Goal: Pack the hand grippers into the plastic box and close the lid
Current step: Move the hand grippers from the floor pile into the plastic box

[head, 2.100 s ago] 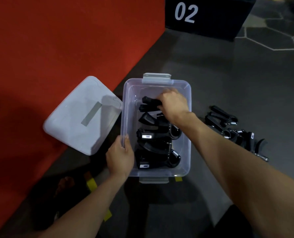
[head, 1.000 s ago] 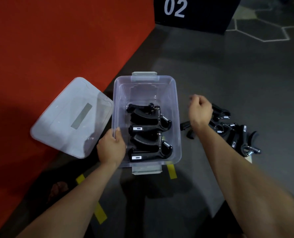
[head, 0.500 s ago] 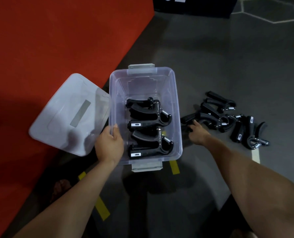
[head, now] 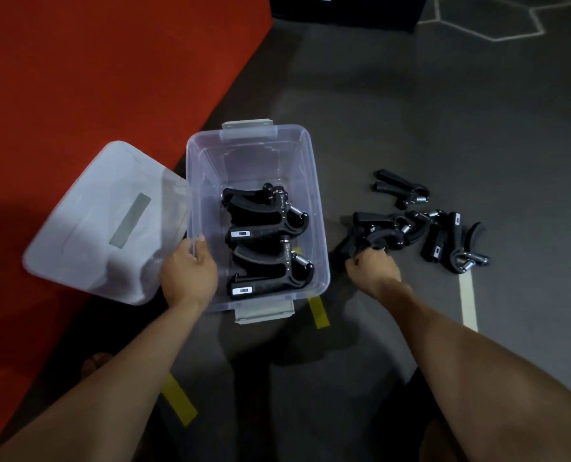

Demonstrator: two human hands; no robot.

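Packing under way: left hand (head: 189,273) clamped on plastic box (head: 314,181) rim, right hand (head: 372,266) closing on hand gripper (head: 374,236); next, into box.

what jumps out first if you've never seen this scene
A clear box sits open mid-frame with black hand grippers stacked inside, steadied by the left hand. Its lid lies left on the red mat. Right, more loose grippers are scattered where the right hand grabs one.

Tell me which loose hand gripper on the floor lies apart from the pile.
The far one, handles pointing left toward the plastic box. It lies alone beyond the cluster, whose grippers overlap; the right hand works at the cluster's near-left end.
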